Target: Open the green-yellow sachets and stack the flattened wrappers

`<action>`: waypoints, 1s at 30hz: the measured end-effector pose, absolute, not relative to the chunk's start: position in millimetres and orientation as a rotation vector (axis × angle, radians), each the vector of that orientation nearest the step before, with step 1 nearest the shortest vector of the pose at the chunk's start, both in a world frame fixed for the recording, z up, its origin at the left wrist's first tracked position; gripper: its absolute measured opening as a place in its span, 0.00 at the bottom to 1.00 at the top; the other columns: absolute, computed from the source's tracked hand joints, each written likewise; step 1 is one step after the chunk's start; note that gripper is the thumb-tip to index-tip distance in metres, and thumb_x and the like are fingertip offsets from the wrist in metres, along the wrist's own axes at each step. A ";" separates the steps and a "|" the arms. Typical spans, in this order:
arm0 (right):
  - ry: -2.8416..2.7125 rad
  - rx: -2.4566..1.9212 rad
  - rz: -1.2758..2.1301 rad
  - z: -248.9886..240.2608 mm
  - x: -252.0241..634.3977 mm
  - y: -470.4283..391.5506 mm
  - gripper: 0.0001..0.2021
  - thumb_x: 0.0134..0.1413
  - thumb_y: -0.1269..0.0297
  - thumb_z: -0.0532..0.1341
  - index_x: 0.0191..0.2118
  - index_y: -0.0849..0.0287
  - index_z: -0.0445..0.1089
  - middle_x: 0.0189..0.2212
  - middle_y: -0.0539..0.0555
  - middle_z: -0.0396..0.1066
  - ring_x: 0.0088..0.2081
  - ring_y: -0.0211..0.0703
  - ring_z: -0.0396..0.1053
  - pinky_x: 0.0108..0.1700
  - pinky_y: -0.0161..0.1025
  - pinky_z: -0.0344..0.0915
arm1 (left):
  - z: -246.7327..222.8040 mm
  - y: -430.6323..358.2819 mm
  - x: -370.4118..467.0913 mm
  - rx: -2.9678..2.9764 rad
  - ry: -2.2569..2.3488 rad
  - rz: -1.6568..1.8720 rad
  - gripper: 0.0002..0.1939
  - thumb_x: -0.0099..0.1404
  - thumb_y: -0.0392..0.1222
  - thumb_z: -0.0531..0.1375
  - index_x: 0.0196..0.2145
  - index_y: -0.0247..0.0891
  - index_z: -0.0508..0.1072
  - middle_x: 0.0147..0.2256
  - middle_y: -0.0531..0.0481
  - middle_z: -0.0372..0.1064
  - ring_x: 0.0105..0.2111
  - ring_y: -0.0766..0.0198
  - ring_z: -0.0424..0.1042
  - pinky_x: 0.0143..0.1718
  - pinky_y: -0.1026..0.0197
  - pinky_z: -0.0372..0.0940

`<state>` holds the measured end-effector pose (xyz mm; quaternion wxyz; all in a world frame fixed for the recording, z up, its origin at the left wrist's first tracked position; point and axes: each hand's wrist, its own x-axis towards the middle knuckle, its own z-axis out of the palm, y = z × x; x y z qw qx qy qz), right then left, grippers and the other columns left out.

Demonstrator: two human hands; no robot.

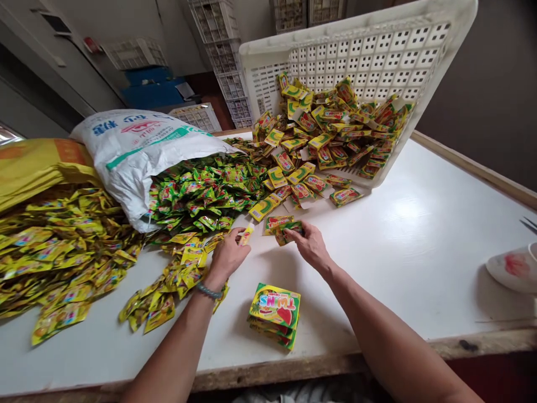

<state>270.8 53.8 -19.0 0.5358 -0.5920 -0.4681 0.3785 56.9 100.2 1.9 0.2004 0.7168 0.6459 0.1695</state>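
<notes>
**Glare in front, gloom behind**

A glare patch whitens the right side of the table point(409, 224), its source out of view. Soft shadows lie around the stacked boxes point(274, 308) and beside the cup point(512, 271). The right-hand wall point(499, 89) is dim; wide-angle distortion stretches the edges.

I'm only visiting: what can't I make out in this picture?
All in the head view:
Cup: cut off by the right edge.
Yellow bag: cut off by the left edge.
Sack: its depths are hidden by its own side and the green sachets, whose fine print is too small.
Small box: partly covered by the left fingers.
</notes>
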 end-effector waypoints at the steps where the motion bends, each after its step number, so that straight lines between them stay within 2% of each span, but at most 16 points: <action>1: -1.080 -1.359 0.910 -16.9 270.9 53.8 0.14 0.48 0.52 0.62 0.30 0.59 0.68 0.27 0.51 0.71 0.29 0.40 0.63 0.32 0.36 0.59 | 3.5 96.6 55.3 1.911 1.678 0.520 0.21 0.54 0.40 0.60 0.46 0.35 0.73 0.34 0.45 0.75 0.34 0.53 0.73 0.36 0.57 0.65; 3: -1.036 -1.254 0.937 -13.6 270.0 53.5 0.15 0.49 0.51 0.62 0.31 0.59 0.68 0.28 0.51 0.71 0.29 0.39 0.63 0.33 0.35 0.60 | 5.4 86.6 57.1 1.753 1.409 0.554 0.16 0.55 0.45 0.61 0.40 0.35 0.74 0.31 0.48 0.74 0.31 0.57 0.72 0.32 0.59 0.65; 6: -1.075 -1.156 0.974 -12.8 268.7 53.3 0.14 0.50 0.53 0.63 0.33 0.59 0.68 0.30 0.51 0.72 0.31 0.39 0.65 0.35 0.35 0.63 | 3.4 71.4 67.5 1.595 1.182 0.570 0.18 0.55 0.51 0.65 0.37 0.35 0.72 0.31 0.48 0.74 0.29 0.60 0.71 0.32 0.61 0.66; 11: -1.331 -1.283 1.020 -13.9 275.3 53.2 0.08 0.52 0.61 0.63 0.35 0.60 0.71 0.32 0.52 0.74 0.34 0.41 0.68 0.39 0.37 0.64 | -6.8 63.7 74.3 1.400 1.089 0.680 0.27 0.50 0.52 0.70 0.42 0.34 0.71 0.38 0.44 0.77 0.35 0.58 0.75 0.37 0.60 0.69; 14: -1.441 -1.370 1.031 -10.8 278.1 52.1 0.06 0.53 0.65 0.62 0.37 0.59 0.73 0.33 0.52 0.74 0.35 0.41 0.69 0.39 0.37 0.63 | -11.1 64.7 71.2 1.359 1.084 0.665 0.27 0.51 0.53 0.70 0.43 0.33 0.72 0.38 0.43 0.78 0.35 0.56 0.76 0.37 0.59 0.70; 19: -1.393 -1.321 0.989 -14.0 269.4 52.1 0.11 0.51 0.57 0.64 0.36 0.58 0.75 0.36 0.53 0.71 0.38 0.41 0.67 0.40 0.36 0.63 | -13.9 64.2 71.8 1.367 1.044 0.642 0.24 0.51 0.49 0.71 0.43 0.35 0.76 0.39 0.45 0.78 0.36 0.57 0.76 0.38 0.60 0.70; 23: -1.280 -1.393 0.909 -23.9 257.3 52.7 0.17 0.47 0.49 0.66 0.31 0.59 0.69 0.25 0.48 0.63 0.28 0.38 0.60 0.30 0.34 0.58 | -15.6 64.4 73.5 1.255 1.021 0.631 0.24 0.49 0.46 0.72 0.43 0.36 0.76 0.37 0.46 0.78 0.33 0.58 0.77 0.35 0.60 0.70; 25: -1.331 -1.403 0.853 -25.2 254.0 52.0 0.18 0.49 0.47 0.64 0.26 0.58 0.65 0.22 0.48 0.61 0.27 0.37 0.58 0.29 0.34 0.55 | -14.7 64.7 74.0 1.192 1.023 0.651 0.24 0.47 0.44 0.73 0.42 0.35 0.77 0.35 0.47 0.78 0.32 0.59 0.76 0.34 0.61 0.69; 27: -1.373 -1.383 0.852 -23.2 253.6 50.8 0.17 0.53 0.48 0.61 0.26 0.58 0.66 0.24 0.49 0.64 0.28 0.37 0.60 0.31 0.35 0.57 | -12.6 64.8 74.9 1.142 1.029 0.693 0.24 0.46 0.43 0.74 0.41 0.35 0.77 0.35 0.48 0.78 0.30 0.61 0.75 0.34 0.62 0.69; 30: -1.313 -1.360 0.849 -17.8 254.9 48.9 0.14 0.53 0.52 0.61 0.35 0.58 0.69 0.29 0.51 0.70 0.30 0.38 0.64 0.34 0.36 0.61 | -9.8 64.7 76.6 1.112 1.030 0.724 0.24 0.45 0.42 0.74 0.41 0.35 0.77 0.34 0.49 0.78 0.29 0.62 0.74 0.32 0.63 0.68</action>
